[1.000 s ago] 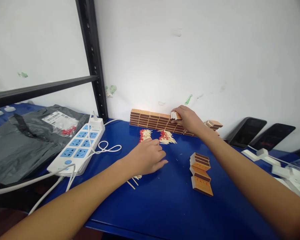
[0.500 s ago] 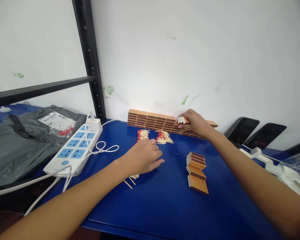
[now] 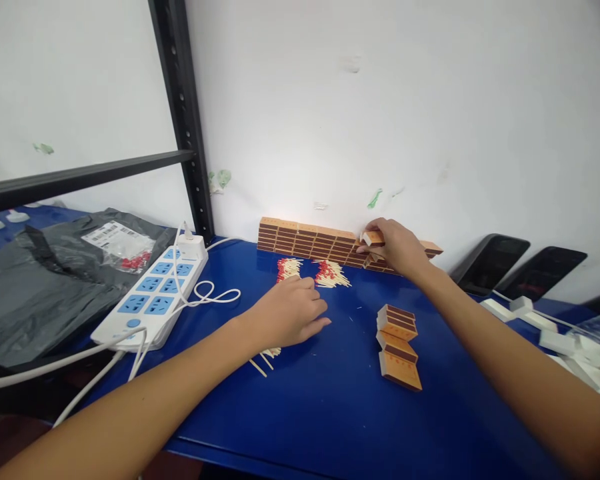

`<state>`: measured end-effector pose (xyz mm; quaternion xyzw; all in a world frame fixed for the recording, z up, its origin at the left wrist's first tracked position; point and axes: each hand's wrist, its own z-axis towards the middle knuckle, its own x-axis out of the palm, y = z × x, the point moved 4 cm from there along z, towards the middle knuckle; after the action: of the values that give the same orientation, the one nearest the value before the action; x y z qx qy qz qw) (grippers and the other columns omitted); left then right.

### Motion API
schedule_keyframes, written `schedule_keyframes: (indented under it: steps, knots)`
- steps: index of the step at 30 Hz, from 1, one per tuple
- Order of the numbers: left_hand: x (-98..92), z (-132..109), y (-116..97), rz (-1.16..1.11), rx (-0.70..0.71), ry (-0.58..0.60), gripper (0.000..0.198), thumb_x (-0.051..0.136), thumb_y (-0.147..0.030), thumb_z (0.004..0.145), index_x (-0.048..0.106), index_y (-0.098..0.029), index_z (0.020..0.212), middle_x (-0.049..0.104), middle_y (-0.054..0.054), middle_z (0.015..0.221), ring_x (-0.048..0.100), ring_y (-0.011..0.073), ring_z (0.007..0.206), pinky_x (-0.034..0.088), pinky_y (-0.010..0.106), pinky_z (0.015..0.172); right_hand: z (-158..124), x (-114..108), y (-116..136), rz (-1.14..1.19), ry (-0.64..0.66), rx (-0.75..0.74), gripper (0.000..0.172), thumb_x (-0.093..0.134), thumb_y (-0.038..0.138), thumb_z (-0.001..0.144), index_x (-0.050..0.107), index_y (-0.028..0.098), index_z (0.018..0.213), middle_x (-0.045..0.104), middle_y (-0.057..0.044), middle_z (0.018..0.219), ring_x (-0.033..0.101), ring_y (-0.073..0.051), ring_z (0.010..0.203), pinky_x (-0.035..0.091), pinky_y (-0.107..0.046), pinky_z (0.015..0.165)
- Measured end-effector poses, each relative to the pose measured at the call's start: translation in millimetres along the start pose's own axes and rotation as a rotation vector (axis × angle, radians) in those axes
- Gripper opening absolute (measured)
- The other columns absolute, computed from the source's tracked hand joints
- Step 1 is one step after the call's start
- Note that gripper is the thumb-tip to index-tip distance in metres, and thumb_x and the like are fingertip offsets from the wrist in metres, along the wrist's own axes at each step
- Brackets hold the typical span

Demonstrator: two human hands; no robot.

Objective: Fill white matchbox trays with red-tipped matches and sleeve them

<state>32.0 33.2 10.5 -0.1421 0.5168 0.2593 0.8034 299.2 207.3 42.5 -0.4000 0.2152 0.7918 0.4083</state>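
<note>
My right hand (image 3: 397, 247) is closed on matchboxes (image 3: 373, 239) at the stacked row of matchboxes (image 3: 307, 241) along the wall. Above the blue table my left hand (image 3: 295, 312) hovers or rests with curled fingers beside the match piles; whether it holds anything is hidden. One pile of red-tipped matches (image 3: 289, 268) lies just behind it, and a second pile (image 3: 332, 274) is to the right of that one. More matches (image 3: 265, 360) stick out from beneath the left hand. Several loose matchboxes (image 3: 399, 343) lie in a column between my forearms.
A white power strip (image 3: 153, 293) with cables stands left, next to a grey plastic bag (image 3: 55, 280). A black shelf post (image 3: 190, 133) rises behind. Two black phones (image 3: 495, 263) lean on the wall at right, near white blocks (image 3: 557, 340).
My right hand has brought the held matchboxes closer to the row, where fewer white ends show. The left hand has kept its place and pose. The whole view has shifted slightly.
</note>
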Motion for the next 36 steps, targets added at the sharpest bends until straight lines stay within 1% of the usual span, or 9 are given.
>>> schedule_keyframes:
  steps: [2,5,8,12,16,21,28,33,36]
  knots:
    - [0.3,-0.1,0.3,0.006,-0.001,-0.005,0.029,0.063,-0.038,0.107,0.078,-0.015,0.095,0.074,0.008,0.083,0.063,0.0240,0.089,0.049,0.038,0.082,-0.7,0.5,2.8,-0.018,0.016,-0.008,0.022,0.065,0.042,0.097,0.064,0.023,0.108,0.068,-0.013,0.100,0.064,-0.033,0.091,0.049,-0.042,0.077]
    - [0.8,-0.5,0.4,0.008,0.001,-0.012,0.029,0.063,-0.038,0.107,0.078,-0.016,0.095,0.073,0.007,0.082,0.063,0.0240,0.089,0.049,0.038,0.082,-0.1,2.6,9.2,-0.012,0.030,-0.093,0.008,0.063,0.028,0.094,0.061,0.024,0.100,0.067,-0.013,0.102,0.062,-0.034,0.099,0.049,-0.043,0.082]
    - [1.2,-0.8,0.1,0.007,0.004,-0.006,0.030,0.063,-0.038,0.107,0.078,-0.015,0.096,0.073,0.007,0.082,0.064,0.0241,0.088,0.049,0.038,0.082,1.2,4.3,11.3,-0.008,0.002,-0.116,0.007,0.062,0.024,0.091,0.059,0.025,0.097,0.066,-0.014,0.104,0.059,-0.035,0.104,0.048,-0.045,0.087]
    - [1.4,-0.4,0.0,0.000,0.003,0.004,0.029,0.063,-0.037,0.107,0.078,-0.015,0.096,0.074,0.007,0.082,0.064,0.0243,0.088,0.049,0.039,0.081,-0.4,6.1,8.6,0.034,-0.034,-0.083,0.008,0.063,0.024,0.091,0.056,0.026,0.095,0.065,-0.013,0.101,0.059,-0.034,0.100,0.049,-0.046,0.086]
    - [1.3,-0.1,0.7,-0.012,0.004,-0.011,0.028,0.063,-0.037,0.107,0.077,-0.015,0.095,0.073,0.008,0.082,0.064,0.0245,0.088,0.050,0.039,0.081,-8.6,2.3,-2.4,-0.024,-0.072,-0.004,0.012,0.066,0.030,0.092,0.055,0.026,0.094,0.065,-0.013,0.102,0.058,-0.036,0.102,0.048,-0.045,0.082]
    - [1.5,-1.2,0.6,-0.009,0.010,-0.025,0.028,0.063,-0.037,0.107,0.077,-0.015,0.095,0.073,0.008,0.081,0.064,0.0243,0.087,0.049,0.039,0.081,-20.8,0.3,-15.8,-0.052,-0.024,0.065,0.018,0.065,0.040,0.095,0.055,0.026,0.093,0.067,-0.014,0.099,0.060,-0.035,0.097,0.045,-0.043,0.076]
    - [1.4,-0.2,1.5,0.001,-0.006,-0.001,0.031,0.062,-0.038,0.107,0.078,-0.016,0.095,0.073,0.007,0.081,0.063,0.0239,0.087,0.050,0.038,0.082,-16.1,4.0,-3.7,-0.008,0.025,0.124,0.012,0.063,0.035,0.090,0.056,0.026,0.094,0.070,-0.014,0.102,0.064,-0.034,0.094,0.045,-0.041,0.075]
    - [1.4,-0.1,1.7,0.002,-0.012,0.005,0.033,0.060,-0.039,0.108,0.078,-0.015,0.095,0.073,0.008,0.082,0.063,0.0237,0.088,0.052,0.039,0.083,-22.4,-13.9,-7.6,-0.004,-0.005,0.233,0.028,0.062,0.052,0.093,0.052,0.027,0.087,0.071,-0.012,0.093,0.063,-0.031,0.083,0.039,-0.037,0.068]
    - [1.7,0.0,-0.3,-0.011,0.005,-0.018,0.033,0.060,-0.039,0.108,0.079,-0.014,0.096,0.074,0.008,0.084,0.063,0.0241,0.091,0.052,0.039,0.085,-33.5,-23.9,-10.6,0.007,0.037,0.277,0.040,0.058,0.065,0.096,0.052,0.028,0.083,0.070,-0.008,0.080,0.062,-0.028,0.074,0.036,-0.036,0.066]
